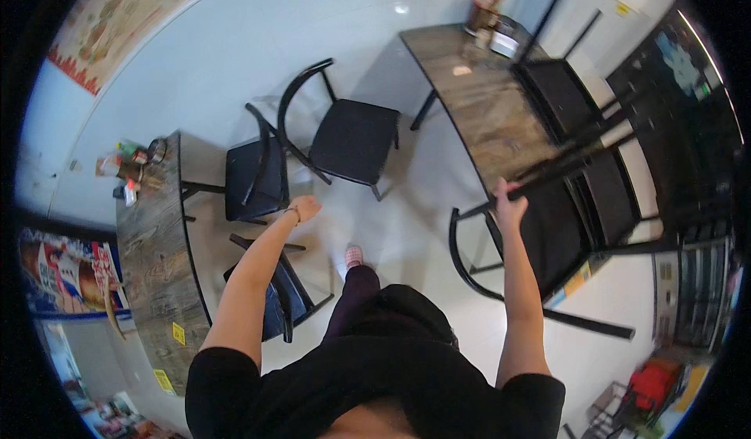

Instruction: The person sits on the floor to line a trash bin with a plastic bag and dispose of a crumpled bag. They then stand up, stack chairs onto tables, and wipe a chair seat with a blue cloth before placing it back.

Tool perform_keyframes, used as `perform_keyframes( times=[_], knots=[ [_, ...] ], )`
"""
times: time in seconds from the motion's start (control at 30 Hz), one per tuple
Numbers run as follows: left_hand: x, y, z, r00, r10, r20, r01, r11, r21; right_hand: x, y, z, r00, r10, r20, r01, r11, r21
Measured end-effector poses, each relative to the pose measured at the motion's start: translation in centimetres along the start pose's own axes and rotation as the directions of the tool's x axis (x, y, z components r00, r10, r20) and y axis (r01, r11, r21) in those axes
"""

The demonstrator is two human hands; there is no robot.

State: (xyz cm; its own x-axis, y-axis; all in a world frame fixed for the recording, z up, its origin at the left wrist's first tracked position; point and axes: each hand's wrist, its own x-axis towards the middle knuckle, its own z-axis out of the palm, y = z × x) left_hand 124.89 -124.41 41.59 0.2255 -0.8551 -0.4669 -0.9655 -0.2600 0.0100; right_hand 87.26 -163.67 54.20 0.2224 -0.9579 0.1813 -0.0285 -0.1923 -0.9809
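Observation:
My right hand point(510, 203) is closed around a bar of a black chair point(547, 232) beside the right table. This chair has a dark flat seat, a curved back rail and straight legs; it looks tilted, with part of it against the table side. My left hand point(305, 207) hangs in the air with loosely bent fingers and nothing in it. Closest to it is a black chair point(254, 179) at the left table. Another black chair point(356, 140) stands on the floor ahead, and a third chair point(288, 294) is below my left forearm.
A wood-look table point(152, 240) on the left bears condiments point(129, 165) at its far end. The right table point(461, 87) bears bottles point(483, 13) and an upturned chair point(557, 95). Pale floor point(415, 236) lies between them. A red item point(653, 384) is at lower right.

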Motion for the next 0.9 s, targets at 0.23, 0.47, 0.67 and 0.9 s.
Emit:
perform_keyframes(
  times=[0.23,0.47,0.67,0.9],
  knots=[
    [4.8,-6.0,-11.3,0.901,-0.379,0.21,0.409,0.904,-0.125,2.9,3.1,-1.7,0.946,0.218,-0.238,-0.237,0.97,-0.052],
    [12.1,-15.6,-9.0,0.984,-0.168,0.065,0.127,0.902,0.412,2.6,0.7,-1.8,0.796,0.243,-0.554,-0.544,0.689,-0.479],
    [15.4,-19.4,-4.5,0.99,-0.098,0.106,0.029,0.855,0.518,-2.6,3.7,-1.3,0.726,0.026,-0.687,-0.63,0.427,-0.649],
    [13.9,-15.7,-9.7,0.915,0.122,0.385,-0.314,0.813,0.49,-10.8,6.3,3.9,0.489,0.862,-0.13,-0.796,0.381,-0.469]
  ],
)
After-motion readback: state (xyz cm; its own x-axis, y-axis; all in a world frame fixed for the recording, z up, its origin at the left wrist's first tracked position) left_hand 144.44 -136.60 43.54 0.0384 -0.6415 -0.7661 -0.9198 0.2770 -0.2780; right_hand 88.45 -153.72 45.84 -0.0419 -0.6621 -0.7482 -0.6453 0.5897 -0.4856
